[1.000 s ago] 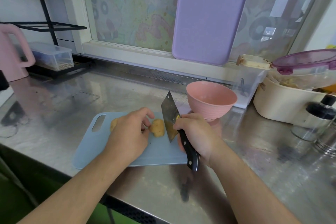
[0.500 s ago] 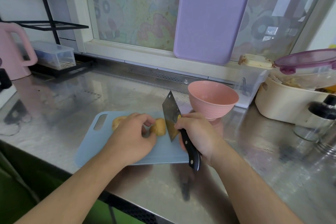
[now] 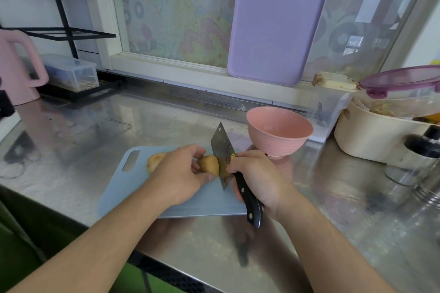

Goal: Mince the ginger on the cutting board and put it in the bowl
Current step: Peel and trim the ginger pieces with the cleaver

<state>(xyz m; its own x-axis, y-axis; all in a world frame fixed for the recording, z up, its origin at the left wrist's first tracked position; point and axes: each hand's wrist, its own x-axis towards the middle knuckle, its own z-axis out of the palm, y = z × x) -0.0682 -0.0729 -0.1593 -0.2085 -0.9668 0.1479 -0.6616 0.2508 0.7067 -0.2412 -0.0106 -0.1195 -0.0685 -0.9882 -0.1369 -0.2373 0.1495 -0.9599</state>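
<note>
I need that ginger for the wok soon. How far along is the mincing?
Barely started. Nothing looks minced: the ginger is whole on the cutting board. In hand: the left hand steadies it while the right hand sets the cleaver against it. Left: slicing, mincing, filling the empty bowl.

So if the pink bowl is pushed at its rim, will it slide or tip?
The pink bowl probably tips rather than slides: it flares wide above a narrow foot. It looks empty and plastic-like, so likely light. The steel counter looks smooth, so a low push may slide it.
</note>
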